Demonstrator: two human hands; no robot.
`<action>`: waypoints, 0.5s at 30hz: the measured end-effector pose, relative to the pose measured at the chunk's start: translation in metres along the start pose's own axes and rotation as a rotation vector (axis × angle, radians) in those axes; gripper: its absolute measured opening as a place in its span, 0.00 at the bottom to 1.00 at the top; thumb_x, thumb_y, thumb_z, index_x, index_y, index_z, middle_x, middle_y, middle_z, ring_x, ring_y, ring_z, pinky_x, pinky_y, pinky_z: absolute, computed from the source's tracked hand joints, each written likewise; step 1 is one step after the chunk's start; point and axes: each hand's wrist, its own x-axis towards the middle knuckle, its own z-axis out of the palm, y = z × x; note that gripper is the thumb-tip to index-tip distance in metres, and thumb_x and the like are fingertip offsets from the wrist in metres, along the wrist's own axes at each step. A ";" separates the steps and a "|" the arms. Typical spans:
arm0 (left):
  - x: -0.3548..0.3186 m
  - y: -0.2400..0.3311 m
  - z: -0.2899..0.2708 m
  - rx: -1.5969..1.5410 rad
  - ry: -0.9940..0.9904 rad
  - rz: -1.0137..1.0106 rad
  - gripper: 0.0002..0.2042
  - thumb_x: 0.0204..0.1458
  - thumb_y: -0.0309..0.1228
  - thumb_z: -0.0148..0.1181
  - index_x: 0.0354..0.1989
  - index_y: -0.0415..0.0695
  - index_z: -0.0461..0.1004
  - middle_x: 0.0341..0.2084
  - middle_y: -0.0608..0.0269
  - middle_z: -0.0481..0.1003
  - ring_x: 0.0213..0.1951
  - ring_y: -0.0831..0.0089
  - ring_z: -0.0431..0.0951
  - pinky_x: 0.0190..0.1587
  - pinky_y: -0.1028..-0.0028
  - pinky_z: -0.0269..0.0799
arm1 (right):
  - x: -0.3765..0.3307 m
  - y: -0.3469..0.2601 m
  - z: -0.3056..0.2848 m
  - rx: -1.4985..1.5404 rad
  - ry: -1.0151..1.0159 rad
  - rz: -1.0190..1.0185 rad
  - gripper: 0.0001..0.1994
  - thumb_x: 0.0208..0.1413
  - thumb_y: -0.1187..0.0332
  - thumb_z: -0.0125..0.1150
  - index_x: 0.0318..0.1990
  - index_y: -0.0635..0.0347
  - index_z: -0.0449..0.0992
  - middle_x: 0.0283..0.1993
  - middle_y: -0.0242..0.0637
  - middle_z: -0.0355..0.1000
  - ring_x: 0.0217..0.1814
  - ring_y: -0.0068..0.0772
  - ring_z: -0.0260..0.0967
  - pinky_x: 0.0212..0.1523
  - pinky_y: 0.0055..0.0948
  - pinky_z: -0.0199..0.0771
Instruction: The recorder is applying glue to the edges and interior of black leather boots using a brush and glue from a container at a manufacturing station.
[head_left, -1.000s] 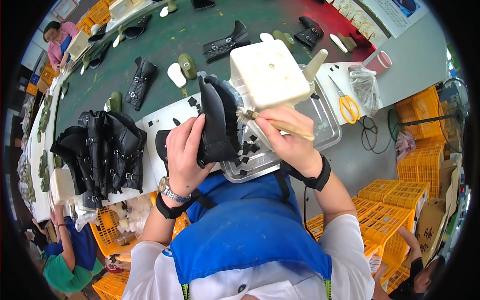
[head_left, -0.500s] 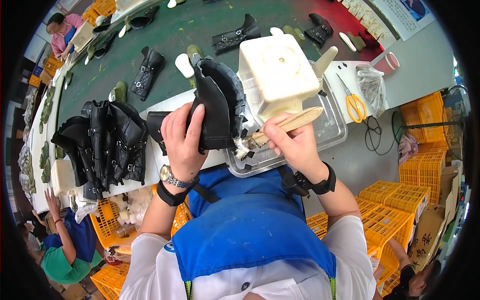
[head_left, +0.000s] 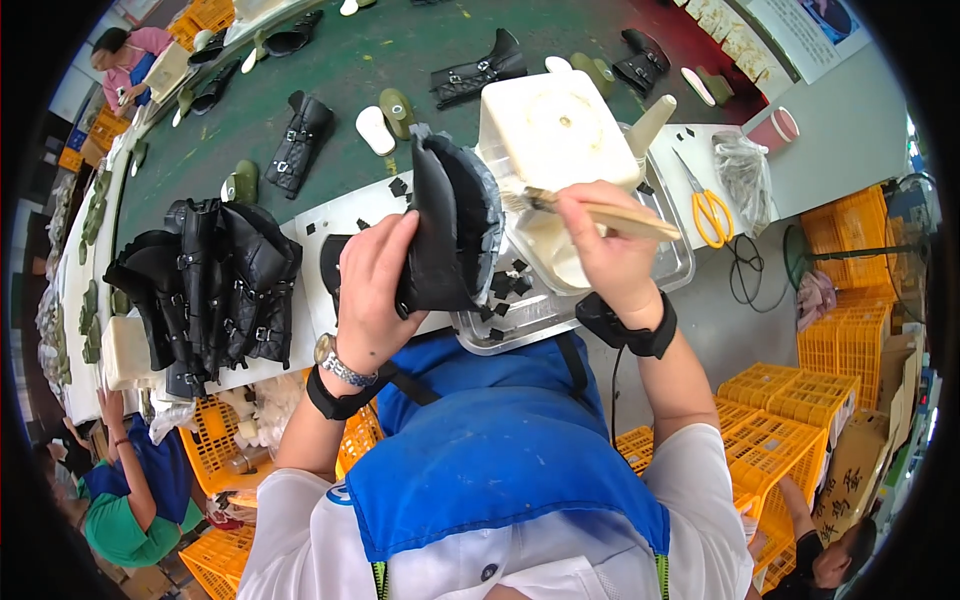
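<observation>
My left hand [head_left: 375,275] is closed round the side of a black boot upper [head_left: 435,240], whose open raw edge faces right and shows a pale grey lining. In my right hand [head_left: 615,245] is a wooden-handled brush [head_left: 625,220]. Its pale bristles point left, close to the boot upper's rim; whether they touch it I cannot tell. Under both hands lies a clear plastic tray [head_left: 490,342] with several small black scraps [head_left: 508,285] in it. A cream plastic container [head_left: 560,125] stands tilted over that tray, its opening toward me.
Black buckled boot uppers [head_left: 205,290] are bunched at the left. More uppers, olive boot lasts [head_left: 397,112] and white insoles [head_left: 375,130] lie across the green table [head_left: 340,50]. Orange-handled scissors [head_left: 712,215] and a plastic bag [head_left: 742,175] are right. Yellow crates [head_left: 770,420] and other people surround the table.
The brush has moved up and right, from the boot upper's lower edge to beside its upper rim. The boot upper has shifted slightly right and turned with my left hand.
</observation>
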 end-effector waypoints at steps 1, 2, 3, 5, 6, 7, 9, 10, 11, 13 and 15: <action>-0.005 -0.008 0.002 -0.102 0.006 -0.065 0.39 0.27 0.19 0.66 0.55 0.39 0.56 0.48 0.50 0.64 0.49 0.57 0.66 0.52 0.66 0.61 | -0.001 0.002 -0.002 0.082 0.058 0.026 0.02 0.48 0.75 0.60 0.29 0.62 0.75 0.23 0.30 0.70 0.21 0.15 0.62 0.21 0.17 0.61; -0.008 -0.014 0.004 -0.248 0.047 -0.132 0.40 0.30 0.19 0.66 0.55 0.41 0.52 0.48 0.53 0.64 0.50 0.64 0.66 0.51 0.69 0.62 | -0.001 0.001 -0.008 0.089 0.055 0.020 0.02 0.48 0.75 0.60 0.29 0.62 0.75 0.23 0.30 0.70 0.21 0.15 0.62 0.21 0.17 0.61; -0.008 -0.020 -0.001 -0.408 0.056 -0.230 0.38 0.30 0.21 0.66 0.54 0.41 0.54 0.45 0.55 0.65 0.47 0.66 0.67 0.48 0.70 0.63 | 0.000 -0.001 -0.016 0.186 0.110 0.156 0.03 0.50 0.73 0.58 0.31 0.62 0.74 0.23 0.28 0.69 0.20 0.14 0.61 0.20 0.15 0.59; 0.002 -0.019 -0.018 -0.731 0.018 -0.499 0.35 0.32 0.22 0.66 0.52 0.41 0.56 0.40 0.61 0.67 0.43 0.75 0.68 0.47 0.74 0.63 | 0.005 0.000 -0.031 0.285 0.159 0.292 0.04 0.52 0.72 0.57 0.33 0.61 0.74 0.22 0.27 0.67 0.20 0.12 0.60 0.20 0.14 0.58; 0.005 -0.030 -0.027 -0.895 -0.059 -0.549 0.35 0.32 0.26 0.67 0.52 0.39 0.57 0.42 0.63 0.68 0.44 0.77 0.67 0.49 0.74 0.62 | 0.009 -0.002 -0.039 0.278 0.190 0.338 0.06 0.53 0.69 0.55 0.34 0.62 0.73 0.21 0.27 0.66 0.20 0.12 0.58 0.20 0.13 0.56; 0.003 -0.044 -0.033 -1.019 -0.150 -0.561 0.35 0.33 0.30 0.68 0.53 0.39 0.57 0.44 0.63 0.67 0.45 0.77 0.67 0.50 0.74 0.62 | 0.014 -0.004 -0.045 0.269 0.219 0.383 0.08 0.55 0.67 0.54 0.35 0.62 0.72 0.20 0.26 0.64 0.19 0.12 0.57 0.20 0.12 0.55; -0.008 -0.074 -0.034 -1.199 -0.351 -0.546 0.37 0.37 0.40 0.67 0.55 0.36 0.58 0.50 0.59 0.65 0.48 0.74 0.66 0.53 0.73 0.60 | 0.021 -0.003 -0.054 0.326 0.206 0.421 0.10 0.56 0.65 0.52 0.35 0.63 0.72 0.20 0.25 0.64 0.19 0.12 0.56 0.20 0.12 0.55; -0.012 -0.080 -0.031 -1.193 -0.343 -0.550 0.37 0.37 0.40 0.67 0.55 0.36 0.58 0.50 0.59 0.65 0.48 0.74 0.66 0.53 0.73 0.60 | 0.024 -0.003 -0.058 0.373 0.201 0.465 0.12 0.57 0.63 0.50 0.35 0.64 0.72 0.20 0.25 0.63 0.20 0.12 0.56 0.21 0.12 0.54; -0.015 -0.085 -0.028 -1.340 -0.431 -0.606 0.37 0.38 0.41 0.66 0.55 0.36 0.57 0.50 0.58 0.65 0.49 0.73 0.66 0.53 0.72 0.60 | 0.027 -0.003 -0.059 0.416 0.147 0.489 0.14 0.58 0.61 0.49 0.36 0.64 0.72 0.19 0.24 0.63 0.20 0.12 0.55 0.22 0.12 0.54; -0.022 -0.088 -0.019 -1.563 -0.551 -0.643 0.37 0.40 0.42 0.63 0.56 0.36 0.56 0.51 0.57 0.65 0.51 0.69 0.67 0.54 0.71 0.60 | 0.033 -0.005 -0.054 0.418 0.087 0.502 0.14 0.57 0.61 0.49 0.36 0.65 0.72 0.19 0.24 0.63 0.20 0.12 0.55 0.22 0.12 0.54; -0.031 -0.084 -0.010 -1.549 -0.612 -0.591 0.42 0.38 0.50 0.64 0.56 0.35 0.55 0.49 0.58 0.66 0.49 0.71 0.67 0.53 0.71 0.61 | 0.039 -0.012 -0.045 0.386 -0.031 0.501 0.13 0.57 0.62 0.49 0.36 0.65 0.73 0.20 0.25 0.64 0.20 0.12 0.56 0.22 0.12 0.56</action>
